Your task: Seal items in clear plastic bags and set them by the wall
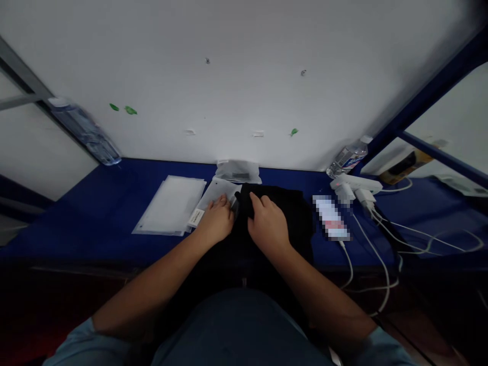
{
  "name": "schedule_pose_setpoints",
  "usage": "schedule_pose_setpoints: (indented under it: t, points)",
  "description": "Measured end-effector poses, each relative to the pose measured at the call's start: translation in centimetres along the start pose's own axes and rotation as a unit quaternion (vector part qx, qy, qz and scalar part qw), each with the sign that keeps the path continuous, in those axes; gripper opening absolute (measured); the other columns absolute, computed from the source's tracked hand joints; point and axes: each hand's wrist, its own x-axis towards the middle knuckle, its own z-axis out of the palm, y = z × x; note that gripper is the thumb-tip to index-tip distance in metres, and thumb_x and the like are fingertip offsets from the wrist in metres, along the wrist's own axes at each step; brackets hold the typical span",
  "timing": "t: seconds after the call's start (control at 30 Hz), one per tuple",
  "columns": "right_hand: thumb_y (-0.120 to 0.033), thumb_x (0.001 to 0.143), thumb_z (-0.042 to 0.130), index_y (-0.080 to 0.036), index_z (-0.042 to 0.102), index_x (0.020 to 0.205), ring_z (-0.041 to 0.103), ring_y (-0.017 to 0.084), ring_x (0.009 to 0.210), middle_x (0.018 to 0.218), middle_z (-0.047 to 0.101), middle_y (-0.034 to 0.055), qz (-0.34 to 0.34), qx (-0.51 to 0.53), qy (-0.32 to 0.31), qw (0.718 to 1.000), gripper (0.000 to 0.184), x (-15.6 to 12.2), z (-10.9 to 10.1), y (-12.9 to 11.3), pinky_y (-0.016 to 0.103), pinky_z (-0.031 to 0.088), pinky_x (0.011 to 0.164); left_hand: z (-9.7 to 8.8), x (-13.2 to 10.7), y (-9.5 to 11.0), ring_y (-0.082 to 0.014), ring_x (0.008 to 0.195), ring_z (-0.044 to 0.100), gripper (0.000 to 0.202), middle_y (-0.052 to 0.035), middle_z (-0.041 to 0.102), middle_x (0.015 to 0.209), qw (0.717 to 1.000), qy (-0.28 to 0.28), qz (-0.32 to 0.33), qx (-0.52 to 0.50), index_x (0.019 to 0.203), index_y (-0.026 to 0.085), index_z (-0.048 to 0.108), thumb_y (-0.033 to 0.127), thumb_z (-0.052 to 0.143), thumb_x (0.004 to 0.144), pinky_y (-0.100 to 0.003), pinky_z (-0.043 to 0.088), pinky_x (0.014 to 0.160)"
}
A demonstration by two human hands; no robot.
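A black garment (284,211) lies folded on the blue table (114,195), hanging over its near edge. My right hand (268,223) rests on it, fingers curled and pinching the black cloth at its left edge. My left hand (217,218) is just left of that, fingers closed on the end of a clear plastic bag (219,195) with a white label (196,217). The two hands almost touch where the cloth meets the bag's mouth.
A stack of clear bags (171,203) lies to the left, another packed bag (238,172) by the wall. A phone (331,218), a white power strip (356,185) with chargers and cables (381,244), and a water bottle (347,158) are on the right. Another bottle (86,132) stands far left.
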Motion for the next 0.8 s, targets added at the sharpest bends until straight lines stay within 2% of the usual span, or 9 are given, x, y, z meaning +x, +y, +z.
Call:
schedule_pose_setpoints:
  t: [0.1, 0.23, 0.43, 0.57, 0.7, 0.8]
  points:
    - [-0.017, 0.092, 0.052, -0.017, 0.045, 0.153, 0.06, 0.028, 0.101, 0.117, 0.063, 0.0165, -0.031, -0.019, -0.012, 0.999, 0.062, -0.1, 0.7, -1.2, 0.04, 0.05, 0.087, -0.3, 0.0, 0.1, -0.0333, 0.15, 0.037, 0.049, -0.0265, 0.041, 0.157, 1.0, -0.009, -0.01, -0.013, 0.143, 0.007, 0.052, 0.013, 0.039, 0.096, -0.057, 0.032, 0.121]
    - [-0.017, 0.095, 0.048, -0.016, 0.05, 0.149, 0.058, 0.028, 0.102, 0.118, 0.062, 0.0171, -0.06, -0.044, -0.027, 0.997, 0.054, -0.2, 1.1, -1.9, 0.041, 0.05, 0.085, -0.6, -0.1, 0.1, -0.0308, 0.152, 0.033, 0.056, -0.0252, 0.037, 0.16, 0.999, -0.031, -0.017, -0.02, 0.146, 0.006, 0.05, 0.008, 0.043, 0.09, -0.053, 0.029, 0.123]
    - [-0.018, 0.096, 0.048, -0.017, 0.056, 0.143, 0.058, 0.028, 0.102, 0.118, 0.062, 0.0172, -0.057, -0.061, -0.051, 0.995, 0.048, 0.0, 1.3, -2.0, 0.042, 0.049, 0.084, -0.5, 0.3, -0.2, -0.024, 0.151, 0.036, 0.051, -0.0209, 0.041, 0.158, 0.996, -0.009, -0.062, -0.06, 0.144, 0.006, 0.052, 0.013, 0.029, 0.1, -0.043, 0.031, 0.123]
    - [-0.017, 0.099, 0.043, -0.015, 0.061, 0.136, 0.059, 0.028, 0.102, 0.117, 0.063, 0.0178, -0.061, -0.072, -0.069, 0.993, 0.041, 0.5, 1.5, -2.4, 0.041, 0.048, 0.083, -0.5, 0.3, -0.5, -0.0219, 0.15, 0.039, 0.05, -0.0168, 0.046, 0.157, 0.996, 0.006, -0.05, -0.079, 0.14, 0.009, 0.056, 0.017, 0.025, 0.101, -0.041, 0.032, 0.123]
    - [-0.015, 0.1, 0.039, -0.013, 0.065, 0.126, 0.06, 0.028, 0.1, 0.115, 0.063, 0.0178, -0.041, -0.068, -0.068, 0.995, 0.037, 1.1, 2.0, -3.3, 0.04, 0.048, 0.08, -0.4, 0.1, -0.2, -0.0257, 0.152, 0.036, 0.049, -0.0207, 0.042, 0.158, 0.998, 0.001, -0.044, -0.054, 0.141, 0.006, 0.054, 0.017, 0.029, 0.1, -0.045, 0.03, 0.124]
    - [-0.016, 0.099, 0.043, -0.01, 0.066, 0.123, 0.059, 0.029, 0.1, 0.116, 0.063, 0.0181, -0.072, -0.057, -0.086, 0.992, 0.034, 1.3, 2.2, -3.4, 0.041, 0.048, 0.082, -0.5, 0.1, 0.3, -0.0294, 0.152, 0.034, 0.05, -0.0244, 0.04, 0.159, 0.999, -0.002, -0.041, -0.034, 0.142, 0.002, 0.052, 0.017, 0.031, 0.1, -0.047, 0.027, 0.125]
